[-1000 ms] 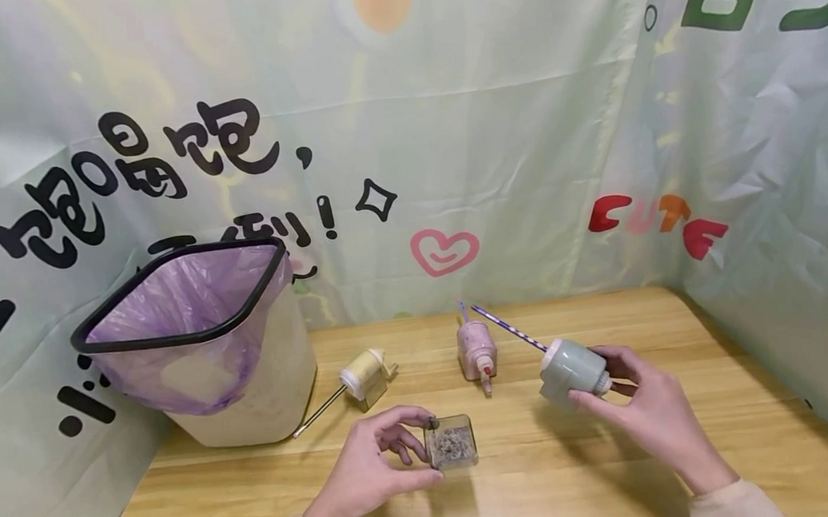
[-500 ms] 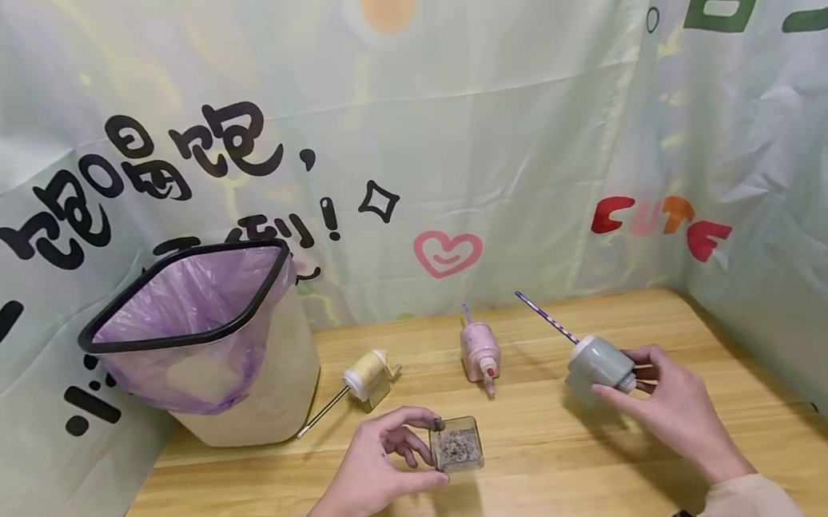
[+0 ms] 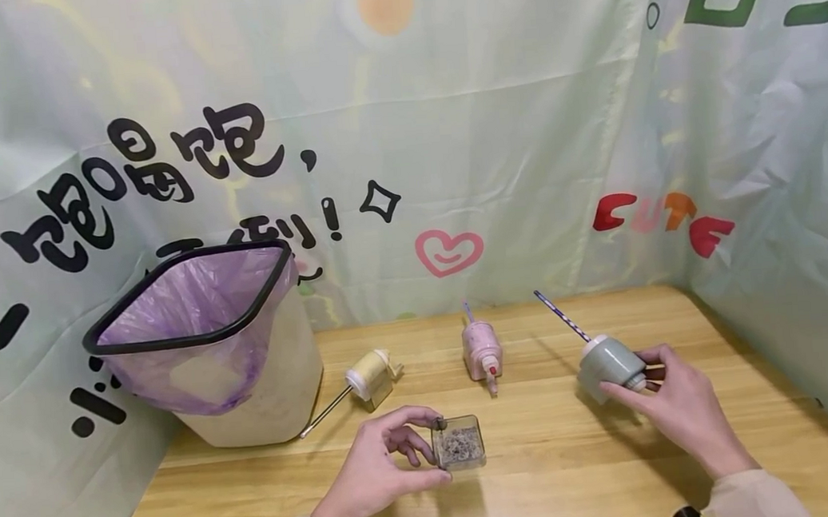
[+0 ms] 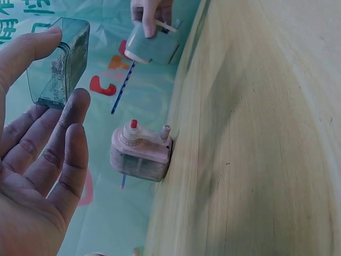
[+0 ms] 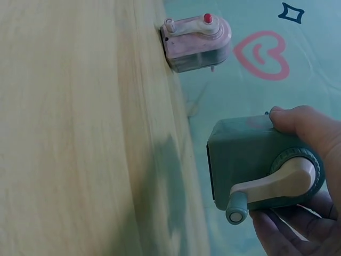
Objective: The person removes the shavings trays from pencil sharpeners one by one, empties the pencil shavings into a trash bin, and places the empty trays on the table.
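My left hand (image 3: 374, 469) pinches a small clear shavings drawer (image 3: 459, 441) by its edge, between thumb and fingertips. Grey pencil shavings lie inside it. On the right side, my right hand (image 3: 684, 409) grips a grey-green crank pencil sharpener (image 3: 612, 363). A blue-and-white patterned pencil (image 3: 560, 315) sticks out of its far end, while the cream crank (image 5: 279, 184) faces the right wrist camera. Between the hands, farther back, stands a pink crank sharpener (image 3: 481, 346) with a pencil in it. A yellow sharpener (image 3: 372, 373) with a dark pencil (image 3: 326, 410) is beyond my left hand.
A pale waste bin (image 3: 288, 371) with a black rim and purple liner (image 3: 201, 305) stands at the table's left. Printed cloth (image 3: 520, 123) hangs along the back and right of the wooden table (image 3: 553, 489). A black object (image 3: 687, 516) shows by my right sleeve.
My right hand has moved right with the grey-green sharpener and its pencil. The left hand keeps hold of the drawer, shifting only slightly in view.
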Motion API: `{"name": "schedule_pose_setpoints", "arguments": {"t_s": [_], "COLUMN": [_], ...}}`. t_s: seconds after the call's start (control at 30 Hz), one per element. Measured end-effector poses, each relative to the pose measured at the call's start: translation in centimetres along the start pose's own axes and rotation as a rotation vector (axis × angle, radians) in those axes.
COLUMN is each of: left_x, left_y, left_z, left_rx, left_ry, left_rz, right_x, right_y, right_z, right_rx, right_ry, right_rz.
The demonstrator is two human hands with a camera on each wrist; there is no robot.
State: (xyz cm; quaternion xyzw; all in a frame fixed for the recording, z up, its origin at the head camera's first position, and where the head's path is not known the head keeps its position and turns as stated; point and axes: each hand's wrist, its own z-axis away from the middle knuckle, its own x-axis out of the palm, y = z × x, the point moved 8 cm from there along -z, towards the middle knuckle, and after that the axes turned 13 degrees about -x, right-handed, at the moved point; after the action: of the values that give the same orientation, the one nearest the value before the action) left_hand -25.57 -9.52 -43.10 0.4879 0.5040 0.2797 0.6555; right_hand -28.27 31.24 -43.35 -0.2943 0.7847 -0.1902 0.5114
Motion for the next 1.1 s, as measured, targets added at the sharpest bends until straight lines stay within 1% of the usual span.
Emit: {"name": "schedule_pose_setpoints", "arguments": {"t_s": [0.17, 0.4, 0.57, 0.8, 1.1], "left_x": [0.0, 0.0, -0.1, -0.1, -0.1], "left_y": [-0.1, 0.1, 0.1, 0.2, -0.1], "left_z": [0.0, 0.0, 0.0, 0.0, 0.0], "left_rx": [-0.015, -0.001, -0.005, 0.012, -0.005], "left_ry": [0.004, 0.007, 0.006, 0.005, 0.002], "left_rz": [0.007, -0.003, 0.002, -0.01, -0.001], "right_x": [-0.1, -0.2, 0.0, 0.0, 0.4], "right_y": [0.5, 1.3, 1.7, 2.3, 2.3], "right_z": [-0.3, -0.4, -0.2, -0.1, -0.1], "right_rx": [0.006, 0.027, 0.039, 0.052, 0.073], "right_ry": [-0.009, -0.043, -0.071, -0.058, -0.076], "right_rz": [0.018, 0.055, 0.053, 0.073, 0.08]}}
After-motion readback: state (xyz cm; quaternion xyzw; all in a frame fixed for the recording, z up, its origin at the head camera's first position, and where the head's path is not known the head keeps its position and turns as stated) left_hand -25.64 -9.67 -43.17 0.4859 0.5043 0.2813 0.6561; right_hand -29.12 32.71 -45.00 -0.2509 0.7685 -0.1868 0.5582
